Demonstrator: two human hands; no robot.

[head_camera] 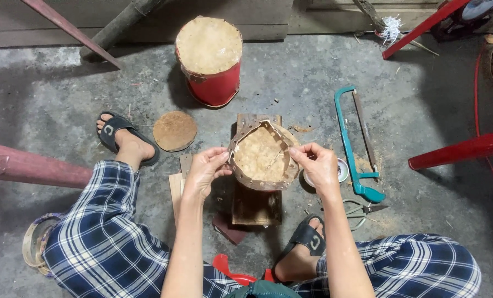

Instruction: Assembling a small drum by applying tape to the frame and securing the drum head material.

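Hidden under the raised piece: most of the brown wooden block (256, 205), only its top edge and lower half showing; half-covered behind the right hand (319, 167), a small round tin (343, 170), contents hard to make out; cut off at the lower left, a pale ring-shaped frame (32, 243). Held up over the block between both hands: a tan hide disc (262, 156) with a punched, turned-up brown rim; left hand (207, 171) pinching its left edge, right hand pinching its right edge. Around on the concrete floor (70, 94): a red drum (210, 59) topped with pale hide, beyond the block; a flat round brown disc (175, 131) near the sandalled left foot; a teal hacksaw (357, 146) to the right; scissors (362, 211) just below it; red bars (461, 149) crossing the right side.
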